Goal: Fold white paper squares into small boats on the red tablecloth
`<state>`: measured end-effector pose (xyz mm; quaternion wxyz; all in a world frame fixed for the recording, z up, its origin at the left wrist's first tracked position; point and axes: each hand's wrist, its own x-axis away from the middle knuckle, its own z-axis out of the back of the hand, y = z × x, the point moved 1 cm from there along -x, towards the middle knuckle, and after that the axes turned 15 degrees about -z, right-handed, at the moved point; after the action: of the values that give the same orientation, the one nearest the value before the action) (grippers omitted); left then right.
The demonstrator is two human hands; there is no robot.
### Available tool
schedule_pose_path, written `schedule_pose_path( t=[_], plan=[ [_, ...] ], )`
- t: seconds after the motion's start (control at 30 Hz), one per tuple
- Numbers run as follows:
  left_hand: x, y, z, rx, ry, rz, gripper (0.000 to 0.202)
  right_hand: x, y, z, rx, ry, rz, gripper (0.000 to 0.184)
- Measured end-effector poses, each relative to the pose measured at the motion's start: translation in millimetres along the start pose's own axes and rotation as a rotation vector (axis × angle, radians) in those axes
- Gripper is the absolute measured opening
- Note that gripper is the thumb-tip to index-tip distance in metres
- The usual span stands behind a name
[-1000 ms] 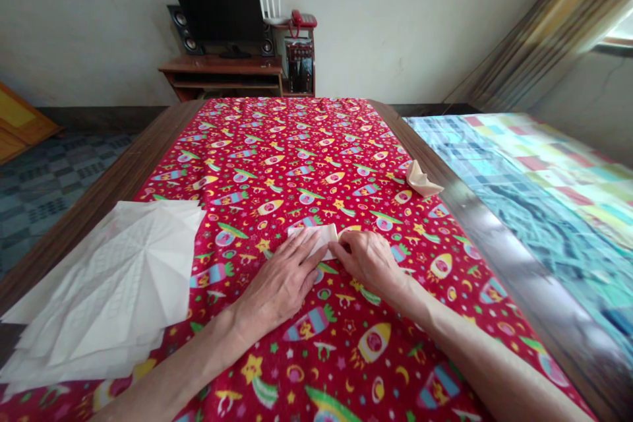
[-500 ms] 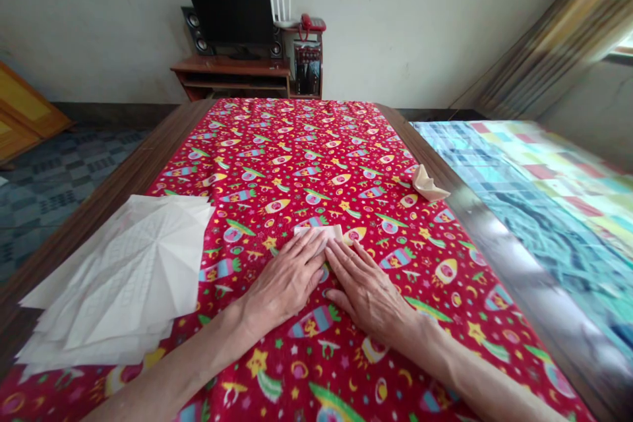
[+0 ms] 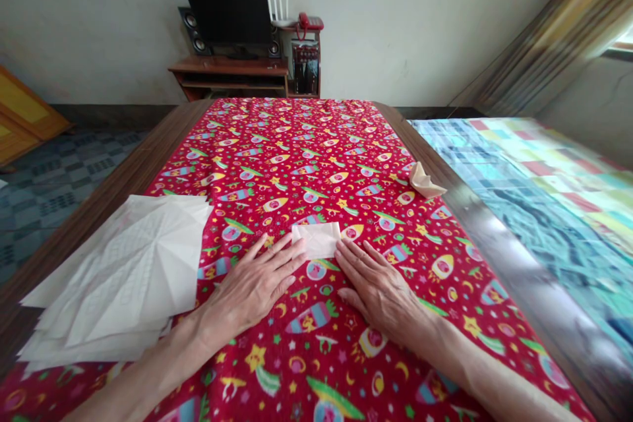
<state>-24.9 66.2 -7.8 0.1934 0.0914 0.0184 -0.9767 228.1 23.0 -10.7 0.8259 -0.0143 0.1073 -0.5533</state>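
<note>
A small folded piece of white paper [image 3: 319, 241] lies flat on the red patterned cloth [image 3: 291, 171] in front of me. My left hand [image 3: 264, 273] rests flat at its left side, fingers stretched out and spread, the tips touching the paper's left edge. On the other side lies my right hand [image 3: 373, 277], also flat with straight fingers, its fingertips at the right edge. Neither hand grips anything. Most of the paper's top face shows between them, with faint creases.
A pile of creased white sheets [image 3: 133, 270] covers the cloth at the left. Near the right table edge [image 3: 465, 211] sits a folded beige paper shape [image 3: 424, 183]. Beyond the table stand a desk [image 3: 232, 66] and a monitor [image 3: 227, 13]. A bed [image 3: 539, 198] is at the right.
My left hand has slid left off the paper, its fingers spreading. The right hand has shifted slightly right, so more of the folded paper shows. The paper stays in place.
</note>
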Motion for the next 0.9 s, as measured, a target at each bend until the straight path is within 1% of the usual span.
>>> schedule_pose_path(
  t=[0.1, 0.2, 0.33, 0.4, 0.47, 0.53, 0.6, 0.67, 0.77, 0.9],
  plan=[
    [10, 0, 2.0, -0.014, 0.003, 0.022, 0.040, 0, -1, 0, 0.012, 0.028, 0.005, 0.052],
    [9, 7, 1.0, -0.042, 0.029, 0.036, 0.039, -3, -3, -1, 0.028, 0.085, 0.020, 0.048],
    [-11, 22, -6.0, -0.058, 0.118, 0.040, 0.042, -10, -8, -3, 0.075, 0.168, 0.046, 0.043],
    [-23, 27, -10.0, -0.020, 0.120, 0.007, 0.042, -14, -10, -3, 0.075, 0.183, 0.036, 0.037],
    [-32, 28, -12.3, 0.024, 0.108, -0.011, 0.043, -17, -12, -4, 0.051, 0.161, 0.032, 0.036],
    [-36, 25, -13.3, 0.043, 0.097, -0.003, 0.047, -20, -10, -5, 0.017, 0.107, 0.044, 0.042],
    [-35, 22, -13.6, 0.045, 0.090, 0.004, 0.049, -23, -5, -6, -0.009, 0.053, 0.051, 0.051],
    [-32, 19, -13.8, 0.044, 0.085, 0.014, 0.048, -26, 2, -7, -0.021, 0.023, 0.033, 0.056],
    [-27, 15, -13.0, 0.033, 0.073, 0.040, 0.045, -31, 11, -5, -0.023, 0.000, -0.019, 0.054],
    [-22, 12, -9.2, -0.006, 0.047, 0.090, 0.043, -38, 14, -3, -0.024, -0.004, -0.080, 0.049]
  ],
)
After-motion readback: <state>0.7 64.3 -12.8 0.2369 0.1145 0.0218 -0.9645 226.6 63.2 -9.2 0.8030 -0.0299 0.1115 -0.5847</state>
